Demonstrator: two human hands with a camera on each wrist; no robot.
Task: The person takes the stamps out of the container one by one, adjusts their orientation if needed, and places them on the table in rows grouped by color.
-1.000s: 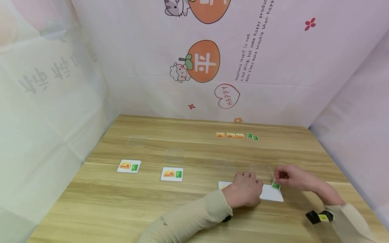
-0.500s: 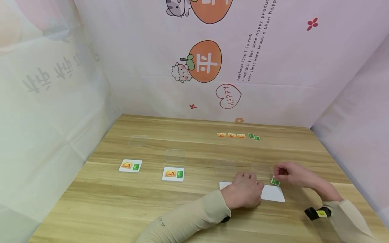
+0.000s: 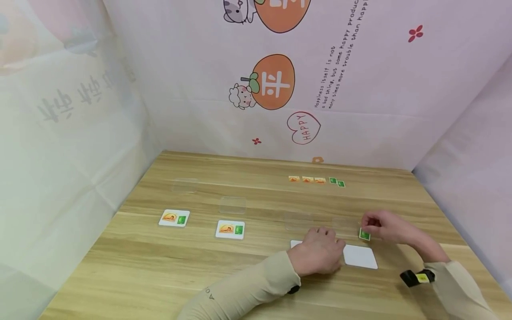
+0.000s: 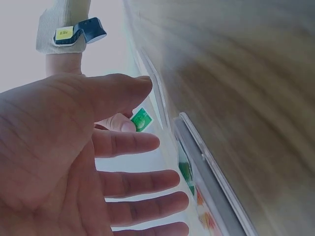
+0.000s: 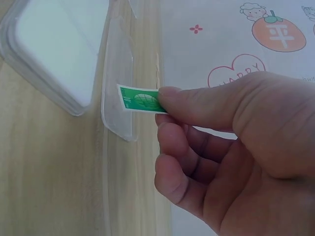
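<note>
My right hand [image 3: 386, 227] pinches a green postage stamp [image 5: 141, 100] with a white border between thumb and forefinger, just past the far edge of a blank white card [image 3: 360, 257]. In the right wrist view the stamp hangs over the edge of a clear plastic lid [image 5: 118, 83]. My left hand [image 3: 318, 252] lies over a second white card [image 3: 295, 243], hiding most of it. Seen in the left wrist view, the fingers [image 4: 142, 183] of that hand are extended, tips at a card case [image 4: 216, 182] with orange and green stamps in it.
Two cards [image 3: 174, 218] [image 3: 230, 229], each bearing an orange and a green stamp, lie to the left. Behind them are clear lids [image 3: 233, 205]. Orange stamps [image 3: 307, 179] and two green stamps [image 3: 337, 182] lie in a row near the back wall [image 3: 360, 133].
The stamp in my right hand has moved away from over the blank card to just beyond its far edge. My left hand stays in place; the head view has shifted slightly.
</note>
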